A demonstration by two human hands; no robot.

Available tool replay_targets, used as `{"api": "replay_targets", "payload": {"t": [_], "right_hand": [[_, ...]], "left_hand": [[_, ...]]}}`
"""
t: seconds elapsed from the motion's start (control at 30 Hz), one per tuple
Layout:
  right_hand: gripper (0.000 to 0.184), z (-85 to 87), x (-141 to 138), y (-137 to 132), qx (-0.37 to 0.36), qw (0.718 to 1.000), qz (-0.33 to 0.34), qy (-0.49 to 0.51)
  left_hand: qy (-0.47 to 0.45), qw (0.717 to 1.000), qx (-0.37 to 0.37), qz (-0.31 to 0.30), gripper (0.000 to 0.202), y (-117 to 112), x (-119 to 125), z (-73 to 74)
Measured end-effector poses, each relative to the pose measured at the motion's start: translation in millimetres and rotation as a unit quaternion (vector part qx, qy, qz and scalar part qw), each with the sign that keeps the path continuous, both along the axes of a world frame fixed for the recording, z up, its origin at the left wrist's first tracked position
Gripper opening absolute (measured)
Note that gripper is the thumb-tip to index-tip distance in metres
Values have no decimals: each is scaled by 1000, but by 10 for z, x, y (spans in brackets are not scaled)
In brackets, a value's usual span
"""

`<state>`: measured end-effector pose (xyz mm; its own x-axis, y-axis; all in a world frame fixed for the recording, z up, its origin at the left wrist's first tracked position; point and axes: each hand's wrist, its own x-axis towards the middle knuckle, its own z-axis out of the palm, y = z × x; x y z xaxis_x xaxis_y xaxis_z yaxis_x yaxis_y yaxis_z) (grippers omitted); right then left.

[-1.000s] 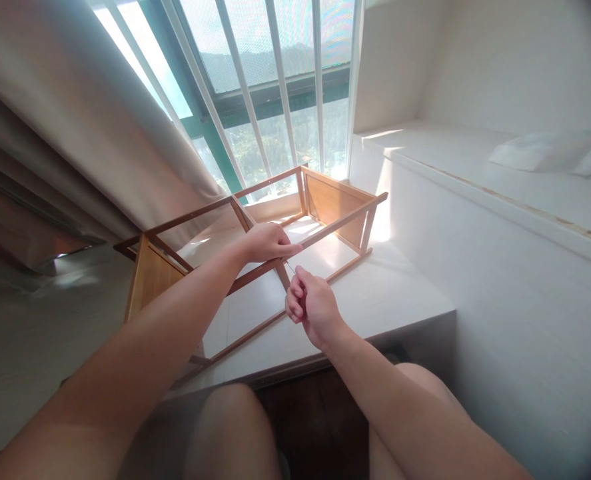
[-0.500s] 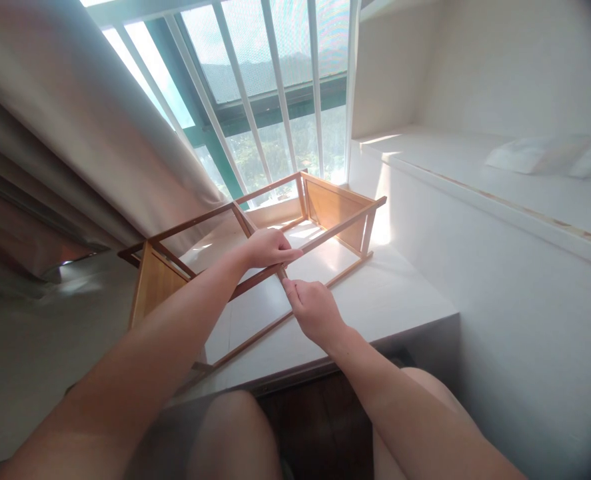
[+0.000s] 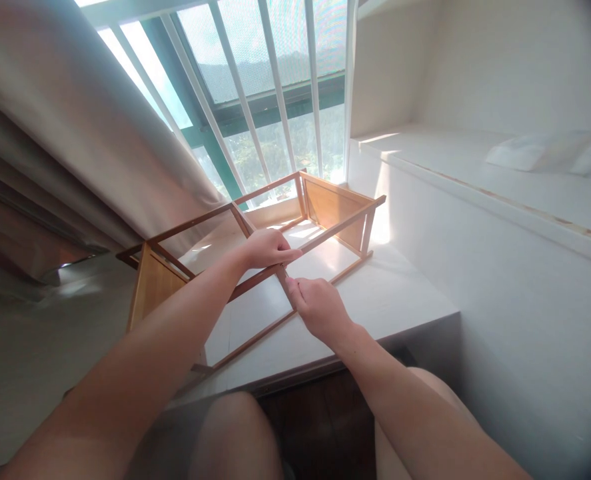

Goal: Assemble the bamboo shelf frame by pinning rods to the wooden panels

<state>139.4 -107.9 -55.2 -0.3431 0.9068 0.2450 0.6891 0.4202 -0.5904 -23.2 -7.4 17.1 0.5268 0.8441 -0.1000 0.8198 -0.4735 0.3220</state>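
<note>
A wooden rack frame (image 3: 338, 230) with slatless open sides and solid end panels lies on its side on the white ledge. My left hand (image 3: 271, 249) is closed over its upper near rail, close to where a crosspiece joins it. Just below that joint, my right hand (image 3: 318, 303) is closed in a pinch beside the crosspiece (image 3: 284, 283). A small thin glint shows at its fingertips, but what it holds is too small and hidden to make out.
The white ledge (image 3: 400, 293) ends in a front edge close to my knees. Behind the frame stands a window with white bars (image 3: 278, 87). A grey-beige curtain (image 3: 100, 127) hangs at left. On the right is a raised white shelf (image 3: 455, 150) with pale cloth-like items (image 3: 520, 153).
My right hand has shifted slightly to the right and turned a little at the joint. My left hand and the frame stay in place.
</note>
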Motion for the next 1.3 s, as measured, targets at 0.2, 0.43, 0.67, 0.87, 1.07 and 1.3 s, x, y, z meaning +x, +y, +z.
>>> {"api": "replay_targets", "payload": {"t": [0.2, 0.43, 0.67, 0.87, 1.07, 1.3], "right_hand": [[55, -1, 1, 26, -2, 1000, -2, -5], [56, 12, 23, 22, 1, 1000, 6, 10], [57, 9, 43, 30, 2, 1000, -5, 6], [58, 34, 44, 46, 0, 1000, -1, -22], [54, 107, 47, 29, 11, 996, -16, -92], [54, 135, 33, 26, 17, 996, -32, -84]], "left_hand": [[1, 1000, -1, 6, 48, -31, 32, 28], [5, 1000, -2, 10, 48, -33, 40, 41], [1, 1000, -3, 5, 47, -17, 24, 22], [-1, 1000, 0, 4, 45, -14, 14, 15], [0, 1000, -3, 2, 45, -2, 17, 12], [6, 1000, -6, 1, 45, -4, 18, 15]]}}
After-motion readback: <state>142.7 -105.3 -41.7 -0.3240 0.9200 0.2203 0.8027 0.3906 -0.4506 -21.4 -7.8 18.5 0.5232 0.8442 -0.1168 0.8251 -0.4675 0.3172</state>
